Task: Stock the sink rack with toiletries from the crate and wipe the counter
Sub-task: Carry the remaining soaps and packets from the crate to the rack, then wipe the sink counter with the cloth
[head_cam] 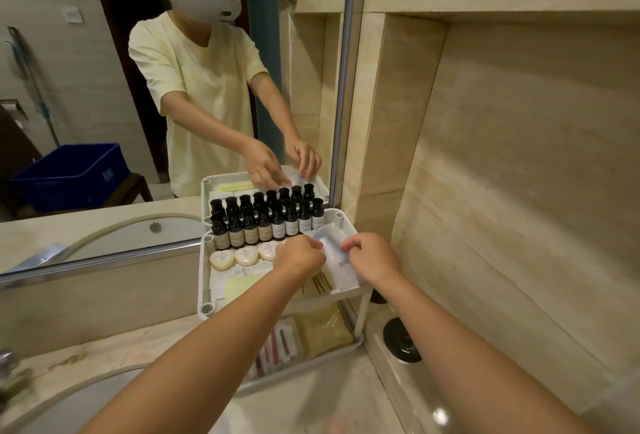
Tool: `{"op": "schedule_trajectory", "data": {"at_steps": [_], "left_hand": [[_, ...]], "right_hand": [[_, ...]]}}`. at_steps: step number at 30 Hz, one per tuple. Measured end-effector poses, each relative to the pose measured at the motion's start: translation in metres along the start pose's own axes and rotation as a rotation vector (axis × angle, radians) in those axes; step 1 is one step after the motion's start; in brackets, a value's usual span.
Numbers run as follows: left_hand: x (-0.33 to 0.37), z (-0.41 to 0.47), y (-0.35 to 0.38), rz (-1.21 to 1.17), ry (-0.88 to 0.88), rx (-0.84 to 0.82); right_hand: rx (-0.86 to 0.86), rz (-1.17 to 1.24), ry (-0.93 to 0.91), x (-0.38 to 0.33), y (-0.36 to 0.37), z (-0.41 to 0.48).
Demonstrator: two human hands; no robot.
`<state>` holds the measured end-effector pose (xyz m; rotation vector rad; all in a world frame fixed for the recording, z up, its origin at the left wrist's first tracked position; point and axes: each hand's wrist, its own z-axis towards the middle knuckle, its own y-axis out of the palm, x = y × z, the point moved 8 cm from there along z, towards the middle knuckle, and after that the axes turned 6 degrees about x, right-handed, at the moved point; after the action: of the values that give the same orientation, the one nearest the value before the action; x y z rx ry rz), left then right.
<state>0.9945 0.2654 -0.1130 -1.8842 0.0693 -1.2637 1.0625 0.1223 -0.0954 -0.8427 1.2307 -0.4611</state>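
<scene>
- White two-tier rack (204,281) stands on the marble tabletop (311,399), tucked into the corner against the mirror (104,87) and the side wall.
- Top tier: dark-capped bottles (258,225) stand upright, shoulder to shoulder, along the 12 o'clock edge.
- Just toward 6 o'clock of them lie cream heart-shaped soaps (246,256), flat, in a row running from the 9 o'clock side.
- Nearer the 6 o'clock edge lies a pale yellow sachet (239,286) on flat white wrappers.
- Lower tier: a yellowish packet (323,329) at the 3 o'clock side, slim wrapped sticks (277,347) beside it toward 9 o'clock.
- Both hands are up over the top tier's 3 o'clock corner, working a white packet (334,250).
- Left hand (299,255): fingers curled in tight, pinching the packet's 9 o'clock edge.
- Right hand (372,255): curled too, pinching the 3 o'clock edge; the packet lies stretched between the two.
- The blue crate (69,170) shows only as a reflection in the mirror, at 9 o'clock, on a dark wooden stand; what is in it I cannot tell.
- The sink basin (69,399) curves in at 7 o'clock.
</scene>
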Motion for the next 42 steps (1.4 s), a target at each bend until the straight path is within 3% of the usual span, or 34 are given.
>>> {"op": "schedule_trajectory", "data": {"at_steps": [13, 20, 36, 42], "left_hand": [[-0.013, -0.074, -0.047, -0.382, 0.179, 0.065], [-0.046, -0.135, -0.068, -0.458, 0.210, 0.111], [-0.128, -0.262, -0.017, -0.331, 0.224, -0.109], [-0.142, -0.293, 0.034, -0.185, 0.285, -0.251]], "right_hand": [[0.126, 0.150, -0.039, -0.016, -0.022, -0.076], [0.177, 0.238, -0.021, -0.026, -0.021, -0.146], [0.048, 0.170, 0.174, 0.040, 0.012, -0.322], [-0.125, 0.075, 0.250, 0.090, 0.035, -0.359]]}}
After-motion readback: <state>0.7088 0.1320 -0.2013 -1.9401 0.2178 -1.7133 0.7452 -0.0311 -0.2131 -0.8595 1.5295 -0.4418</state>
